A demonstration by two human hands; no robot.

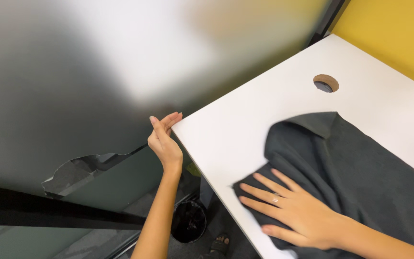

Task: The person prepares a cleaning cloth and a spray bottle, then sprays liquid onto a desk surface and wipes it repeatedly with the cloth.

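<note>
The right hand (291, 211) lies flat and open on a dark grey cloth (355, 177), fingers spread and pointing toward the near-left edge of the white tabletop (245, 129), palm pressed down on the fabric; a thin ring shows on one finger. The cloth is spread over the right part of the tabletop, rumpled into soft folds, with one corner turned over near the middle and its lower end reaching the tabletop's edge under the hand. The left hand (165, 139) is off the cloth, raised at the tabletop's far-left corner, its fingers held together and slightly curled, their tips touching or just beside that corner; it grips nothing that I can make out. Beyond the cloth, well apart from both hands, a round cable hole (326, 83) is cut through the tabletop. A yellow wall (398, 33) rises behind the tabletop on the right, and a frosted glass panel (73, 86) with a torn patch in its film stands to the left. Down below, by the tabletop's edge, a black waste bin (189, 221) sits on the floor, and a sandalled foot (220, 243) shows just beside it.
</note>
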